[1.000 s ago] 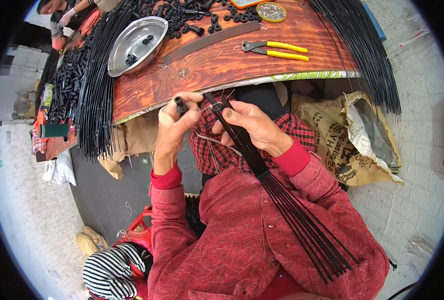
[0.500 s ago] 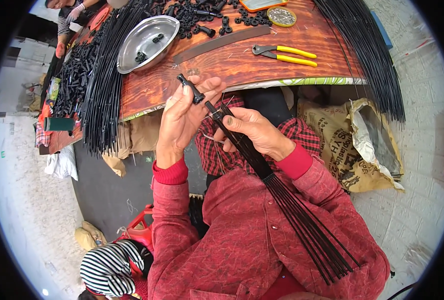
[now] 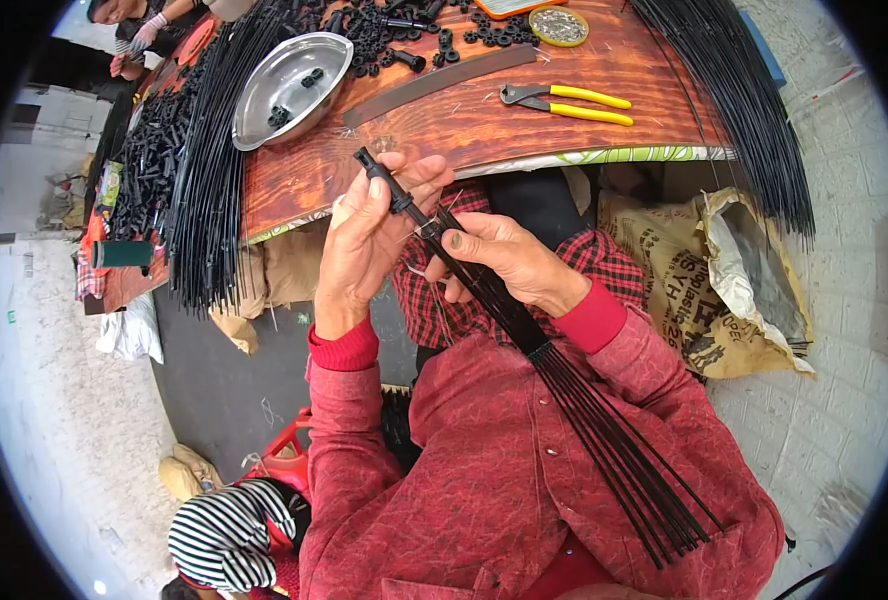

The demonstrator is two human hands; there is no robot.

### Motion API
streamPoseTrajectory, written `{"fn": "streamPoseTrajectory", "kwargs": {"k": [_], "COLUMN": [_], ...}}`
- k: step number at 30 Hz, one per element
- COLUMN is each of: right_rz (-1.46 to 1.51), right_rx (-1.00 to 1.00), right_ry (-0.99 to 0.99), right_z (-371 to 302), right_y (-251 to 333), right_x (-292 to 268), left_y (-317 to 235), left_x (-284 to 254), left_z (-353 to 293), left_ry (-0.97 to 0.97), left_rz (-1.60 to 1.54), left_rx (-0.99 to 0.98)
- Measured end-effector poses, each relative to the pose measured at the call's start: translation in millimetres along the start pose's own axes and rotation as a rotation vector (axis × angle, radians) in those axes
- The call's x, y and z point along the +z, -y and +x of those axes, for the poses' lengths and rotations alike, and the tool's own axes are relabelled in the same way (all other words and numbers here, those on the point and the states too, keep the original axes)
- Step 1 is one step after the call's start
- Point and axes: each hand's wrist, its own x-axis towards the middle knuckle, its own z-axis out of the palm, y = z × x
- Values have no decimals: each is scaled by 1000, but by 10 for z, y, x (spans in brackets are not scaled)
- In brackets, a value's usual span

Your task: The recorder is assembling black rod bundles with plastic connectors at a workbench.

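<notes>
My left hand (image 3: 352, 235) pinches a black plastic sleeve (image 3: 388, 184), flared at its lower end, between thumb and fingers. My right hand (image 3: 512, 258) grips a bundle of thin black rods (image 3: 604, 420) that looks like umbrella ribs. The bundle slants down to the right across my red jacket, its lower ends fanned out. A dark rod end at the top of the bundle meets the sleeve's flared end. How far it goes inside is hidden. Thin wire ends stick out beside my right thumb.
On the wooden table (image 3: 484, 130) lie yellow-handled pliers (image 3: 569, 103), a metal strip (image 3: 439, 85), a steel bowl (image 3: 264, 80) and a dish of small metal pieces (image 3: 559, 27). Black rods (image 3: 209, 200) hang over the edge. A sack (image 3: 664, 270) stands right. Other people sit at the left.
The sleeve in my left hand was apart from the rod end and now lines up and meets it. My right hand keeps its grip on the bundle.
</notes>
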Motion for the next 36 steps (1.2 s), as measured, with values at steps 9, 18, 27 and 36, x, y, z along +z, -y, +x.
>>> {"fn": "streamPoseTrajectory", "kwargs": {"k": [9, 18, 27, 36], "right_rz": [13, 16, 28, 38], "right_rx": [-6, -2, 3, 7], "right_ry": [24, 22, 18, 39], "right_z": [9, 11, 10, 12], "right_y": [-15, -5, -19, -23], "right_x": [11, 15, 13, 24], "left_y": [14, 36, 43, 10], "left_x": [-164, -217, -182, -140], "left_z": [-43, -101, -188, -232], "left_ry": [-22, -109, -129, -118], "left_rz": [137, 285, 344, 578], "left_rx": [32, 14, 43, 135]}}
